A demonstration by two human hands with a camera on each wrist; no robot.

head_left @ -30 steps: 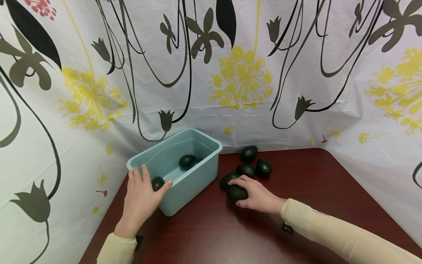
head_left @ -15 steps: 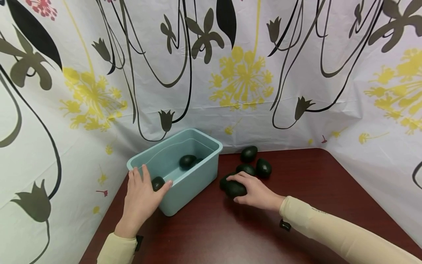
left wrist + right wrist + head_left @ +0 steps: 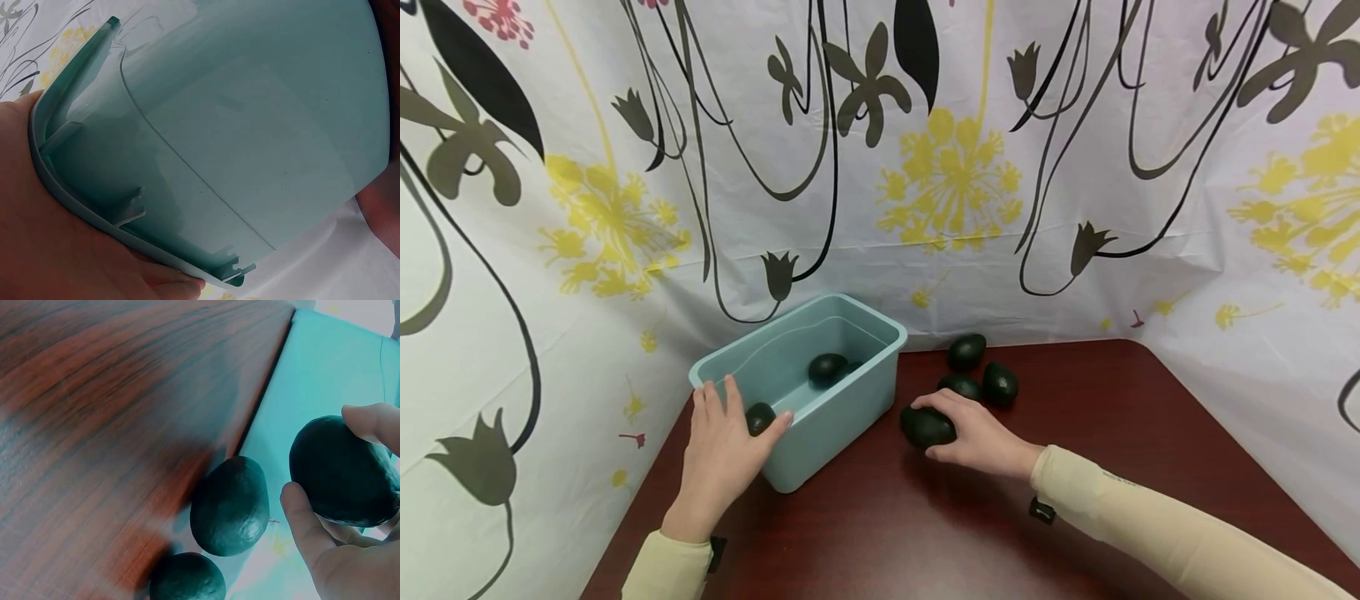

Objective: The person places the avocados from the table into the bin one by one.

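Observation:
Thumb and fingers of my right hand (image 3: 976,432) grip a dark green avocado (image 3: 927,427), close to the front side of a light blue plastic bin (image 3: 850,425). The right wrist view shows that avocado (image 3: 340,472) between thumb and fingertips, with a second avocado (image 3: 229,506) just beside it. My left hand (image 3: 721,458) holds the bin's near-left end, fingers reaching over the rim (image 3: 75,200) and thumb at the corner. Inside the bin, one avocado (image 3: 760,417) lies by the left thumb and two others (image 3: 826,369) lie farther back, one partly hidden by the wall.
Behind the right hand, several avocados (image 3: 1000,383) lie grouped on the dark red-brown wooden table (image 3: 1075,400), near its back edge. A white curtain (image 3: 1075,192) printed with flowers and vines hangs behind and around the table.
My right hand has shifted slightly left and back with the avocado, which now covers the one seen behind it earlier. My left hand and the bin stay put.

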